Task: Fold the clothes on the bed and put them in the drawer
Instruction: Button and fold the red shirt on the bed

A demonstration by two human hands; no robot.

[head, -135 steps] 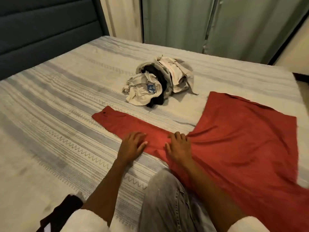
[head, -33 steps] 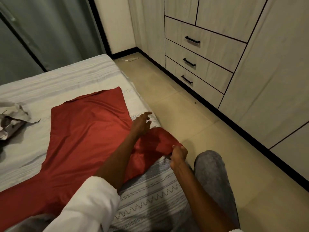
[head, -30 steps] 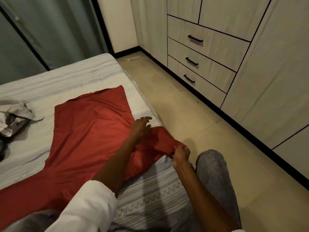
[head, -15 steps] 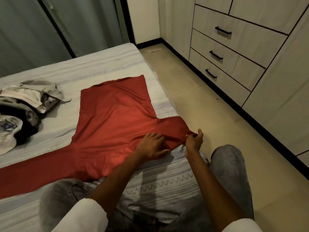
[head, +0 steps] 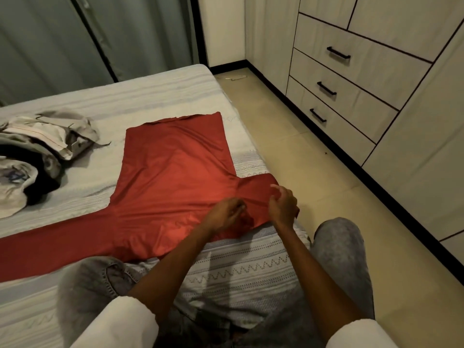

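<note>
Presently we find the red shirt (head: 173,177) thin, limp, light; left hand (head: 223,214) pinches its sleeve (head: 256,194), right hand (head: 283,204) curls at the cuff, grasp unclear. Hold seams.

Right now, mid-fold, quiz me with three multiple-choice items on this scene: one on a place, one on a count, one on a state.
1. The crumpled pile of beige and black clothes lies where?
A. on the floor
B. on the bed, left of the red long-sleeved shirt
C. in a drawer

2. How many black drawer handles show?
A. one
B. three
C. five

3. The wooden drawers are:
A. all closed
B. one open
C. all open

Answers: 1 B, the pile sits on the striped bedspread; 2 B, three stacked handles; 3 A, every front sits flush.
</note>
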